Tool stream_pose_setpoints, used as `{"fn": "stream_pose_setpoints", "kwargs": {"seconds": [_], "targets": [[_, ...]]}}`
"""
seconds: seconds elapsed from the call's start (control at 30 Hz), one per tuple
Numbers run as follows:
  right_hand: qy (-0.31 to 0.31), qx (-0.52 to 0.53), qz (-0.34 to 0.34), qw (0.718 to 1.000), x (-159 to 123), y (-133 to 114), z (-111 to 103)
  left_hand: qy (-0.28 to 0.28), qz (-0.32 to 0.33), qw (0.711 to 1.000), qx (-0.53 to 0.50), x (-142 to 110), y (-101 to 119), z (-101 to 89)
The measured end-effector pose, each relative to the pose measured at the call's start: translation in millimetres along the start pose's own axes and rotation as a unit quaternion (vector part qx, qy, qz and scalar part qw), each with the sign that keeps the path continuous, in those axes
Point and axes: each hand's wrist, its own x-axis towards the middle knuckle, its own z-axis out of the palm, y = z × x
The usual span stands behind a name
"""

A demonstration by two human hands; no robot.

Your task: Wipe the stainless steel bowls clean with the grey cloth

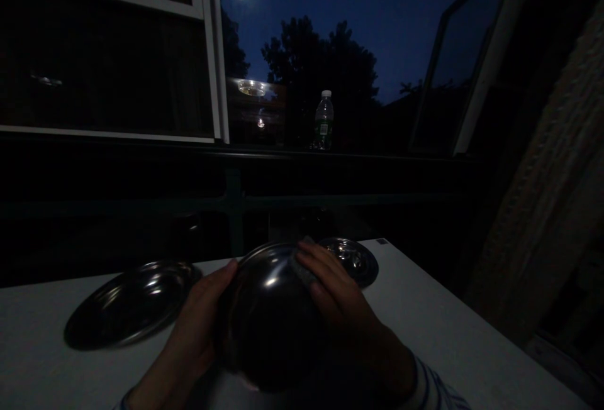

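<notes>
A shiny metal bowl (264, 309) is held up above the white table, its rounded outer side facing me. My left hand (201, 315) grips the bowl's left edge, the thumb along the rim. Pressed to the bowl's upper right side is a grey scrubbing pad (302, 268), with the fingers of my right hand (340, 297) closed over it. A dark oval metal dish (136, 303) lies to the left of my left hand. Behind my right hand sits a smaller round metal dish (353, 259), partly covered by that hand.
The white table (438, 334) narrows to a back right corner, where a small dark label lies. A plastic bottle (324, 124) with a white cap stands on the sill of the open window. A curtain (542, 165) hangs at the right. The room is dim.
</notes>
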Motion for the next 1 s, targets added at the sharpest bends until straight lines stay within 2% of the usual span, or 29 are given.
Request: {"fn": "stream_pose_setpoints", "kwargs": {"seconds": [0.1,0.17,0.3,0.37,0.43,0.53,0.73,0.83,1.0], "targets": [[-0.049,-0.018,-0.047,0.998,3.3,-8.9,-7.7,-0.057,-0.019,0.998,0.035,-2.8,-11.1,5.4],[-0.060,-0.013,-0.048,0.997,3.6,-8.9,-9.7,-0.058,-0.015,0.997,0.038,-3.4,-12.8,5.5],[-0.016,0.033,-0.010,0.999,-0.5,4.2,-0.9,0.015,-0.006,1.000,0.005,-0.7,-1.0,0.1],[0.018,0.059,0.021,0.998,-3.7,11.5,7.5,0.059,-0.005,0.997,-0.043,1.4,6.9,-2.0],[0.044,0.079,0.039,0.995,-6.3,15.8,14.3,0.078,-0.007,0.992,-0.097,3.0,10.8,-2.5],[0.061,0.103,0.052,0.991,-7.5,16.0,13.9,0.062,-0.018,0.988,-0.142,4.0,6.1,-0.1],[0.025,0.169,0.095,0.981,-3.0,13.5,-7.7,0.009,-0.094,0.990,-0.102,0.4,-11.8,8.0],[0.070,0.179,0.095,0.977,-3.6,14.8,-1.1,0.034,-0.077,0.988,-0.126,-0.6,-8.6,7.5],[0.168,0.112,0.107,0.974,-12.4,12.2,31.2,0.072,-0.063,0.977,-0.189,2.2,1.6,3.1]]}}
